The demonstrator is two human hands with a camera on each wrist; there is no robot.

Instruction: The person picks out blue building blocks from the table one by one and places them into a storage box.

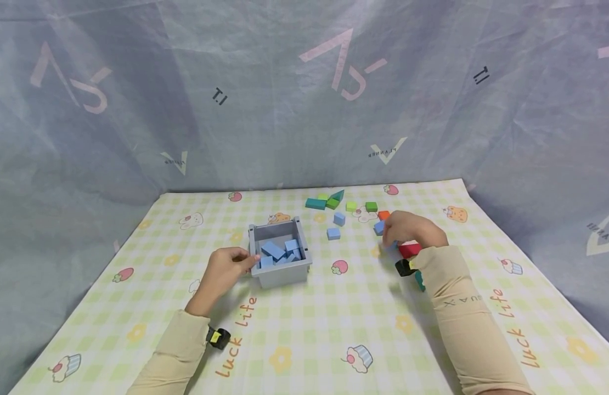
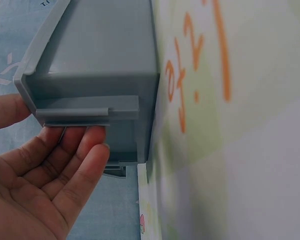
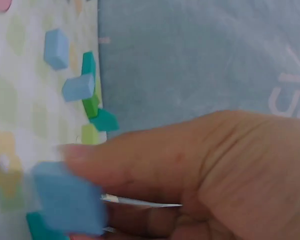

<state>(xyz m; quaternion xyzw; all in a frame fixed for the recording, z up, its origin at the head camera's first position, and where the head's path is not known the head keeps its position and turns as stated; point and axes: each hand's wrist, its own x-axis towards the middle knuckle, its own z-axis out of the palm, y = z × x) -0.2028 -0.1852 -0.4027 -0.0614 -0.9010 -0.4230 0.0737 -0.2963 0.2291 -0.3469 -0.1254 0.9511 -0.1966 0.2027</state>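
Note:
A grey plastic box [image 1: 283,277] with several blue blocks [image 1: 273,250] inside stands left of the table's middle. My left hand [image 1: 230,266] grips its near left side; in the left wrist view the thumb lies at the rim and the fingers [image 2: 92,137] curl under the ledge. Over at the right, my right hand [image 1: 410,227] reaches down among loose blocks. In the right wrist view it pinches a blurred blue block [image 3: 70,202] at the thumb tip; the other fingertips are mostly hidden. Another blue block [image 1: 379,227] lies just beyond that hand.
Two blue blocks [image 1: 333,234] lie between box and right hand. Green and teal blocks [image 1: 316,204] sit near the back edge, an orange block [image 1: 384,215] behind the right hand. A red piece [image 1: 409,250] and a teal piece [image 1: 420,281] show beside the right wrist.

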